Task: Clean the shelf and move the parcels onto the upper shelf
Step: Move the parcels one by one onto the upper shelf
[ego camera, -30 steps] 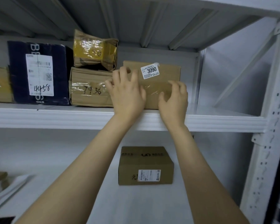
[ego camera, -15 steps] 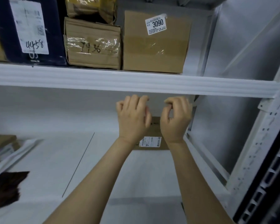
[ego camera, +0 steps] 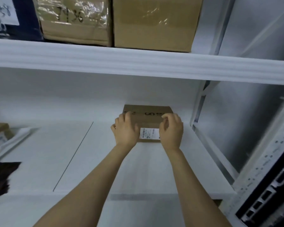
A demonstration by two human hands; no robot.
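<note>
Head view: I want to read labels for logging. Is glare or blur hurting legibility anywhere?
Head view: glare streaks the taped box, though "7436" stays readable; the label on the parcel between both hands is soft, its print unreadable.

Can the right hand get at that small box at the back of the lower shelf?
Probably yes. The right hand is already at the box's right end, fingers curled over its top edge, and nothing lies between them. The left hand is at the other end.
</note>
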